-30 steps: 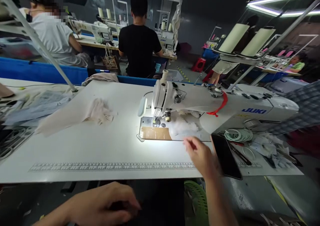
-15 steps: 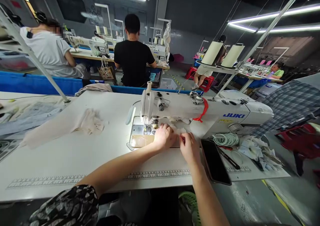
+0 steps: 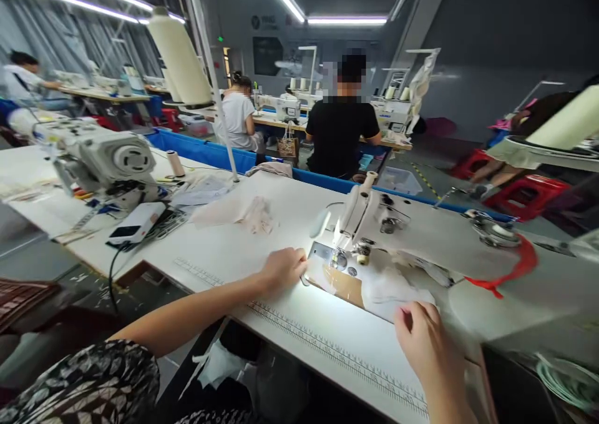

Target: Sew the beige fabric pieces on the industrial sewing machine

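My left hand point(image 3: 283, 271) is at the left end of the sewing machine's bed, its fingers curled and slightly blurred; whatever they may hold is hidden. A white sewing machine point(image 3: 353, 215) stands in front of me, its lamp lighting the needle area. A pale, thin fabric piece point(image 3: 397, 290) lies on the bed to the right of the needle. At its near right edge, my right hand point(image 3: 421, 330) has thumb and fingers bent together in a pinch, and the pinched spot is not plain. Between the hands is a brown patch point(image 3: 344, 283) on the bed plate.
A crumpled pale cloth point(image 3: 255, 215) lies left of the machine. A printed ruler point(image 3: 327, 343) runs along the table's front edge. Farther left are another sewing machine point(image 3: 112, 158) and a white box point(image 3: 138, 221) with a cable. Coworkers sit beyond the blue trough point(image 3: 201, 149).
My view has swung left. My left hand has moved away from my right, from beside the needle to the bed's left end. The hands, close together before, are now well apart.
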`<state>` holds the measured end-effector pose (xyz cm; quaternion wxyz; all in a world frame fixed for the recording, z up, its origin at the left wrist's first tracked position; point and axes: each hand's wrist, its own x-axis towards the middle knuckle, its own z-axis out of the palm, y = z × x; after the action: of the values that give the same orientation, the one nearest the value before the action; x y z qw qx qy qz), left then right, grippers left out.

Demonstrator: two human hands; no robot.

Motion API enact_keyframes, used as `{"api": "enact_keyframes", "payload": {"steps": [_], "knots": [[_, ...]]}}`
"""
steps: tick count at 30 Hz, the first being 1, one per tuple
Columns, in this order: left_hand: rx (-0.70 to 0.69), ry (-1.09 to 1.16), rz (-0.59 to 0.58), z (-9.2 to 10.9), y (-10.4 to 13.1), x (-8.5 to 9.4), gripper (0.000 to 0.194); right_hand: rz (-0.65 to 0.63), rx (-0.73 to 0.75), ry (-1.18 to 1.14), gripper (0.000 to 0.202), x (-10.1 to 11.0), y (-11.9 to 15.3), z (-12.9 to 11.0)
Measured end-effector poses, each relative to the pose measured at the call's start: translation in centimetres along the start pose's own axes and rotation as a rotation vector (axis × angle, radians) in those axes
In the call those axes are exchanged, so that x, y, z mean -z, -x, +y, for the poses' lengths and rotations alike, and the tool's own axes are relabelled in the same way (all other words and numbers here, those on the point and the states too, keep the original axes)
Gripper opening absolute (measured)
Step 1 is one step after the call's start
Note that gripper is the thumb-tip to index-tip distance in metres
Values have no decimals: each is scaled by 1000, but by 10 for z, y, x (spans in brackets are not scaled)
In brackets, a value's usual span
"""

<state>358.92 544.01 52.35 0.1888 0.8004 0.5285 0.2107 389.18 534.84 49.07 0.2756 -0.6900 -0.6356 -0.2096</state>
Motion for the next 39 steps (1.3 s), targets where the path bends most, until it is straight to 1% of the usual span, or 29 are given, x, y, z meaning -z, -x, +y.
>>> {"api": "enact_keyframes", "payload": {"steps": [2,3,5,7,9,11,13,16,20,22,23,25,26,27,29,31,33,36,39], "knots": [[42,-43,14,-19,-1,15,14,-9,9,-16,24,0,0,1],[25,-28,1,-29,-3,22,13,-2,17,-28,23,0,0,2],[-74,43,-40,-49,-9,39,16,37,51,-63,23,1,0,3],[-218,84,-32,-71,-18,62,18,99,93,-98,23,2,-2,3],[-348,6,9,-93,-30,88,18,154,137,-112,25,2,-4,1],[-417,-144,-22,-111,-43,110,12,178,167,-118,29,0,-6,-2],[-429,-263,-101,-122,-54,125,8,158,178,-137,33,-2,-7,-4],[-442,-325,-164,-127,-63,132,5,116,167,-174,36,-4,-7,-5],[-480,-257,-153,-122,-58,135,5,132,188,-159,30,2,-8,-12],[-505,-191,-137,-119,-52,135,10,119,192,-187,26,9,-9,-26],[-521,-148,-136,-116,-50,133,14,92,188,-220,23,13,-9,-36],[-543,-22,-156,-110,-47,126,20,-40,197,-300,22,19,-11,-59],[-536,55,-177,-105,-47,120,21,-135,224,-314,24,21,-12,-72],[-514,130,-207,-100,-48,113,21,-232,266,-306,28,22,-13,-83],[-446,258,-306,-87,-50,97,24,-322,370,-264,35,20,-17,-102],[-401,328,-424,-69,-53,83,25,-333,449,-182,37,15,-21,-114],[-412,356,-496,-48,-55,72,24,-308,491,-101,34,10,-25,-120],[-472,328,-501,-19,-56,56,22,-254,514,-50,27,6,-26,-124],[-493,217,-450,-2,-57,40,19,-248,493,-49,23,6,-25,-126]]}}
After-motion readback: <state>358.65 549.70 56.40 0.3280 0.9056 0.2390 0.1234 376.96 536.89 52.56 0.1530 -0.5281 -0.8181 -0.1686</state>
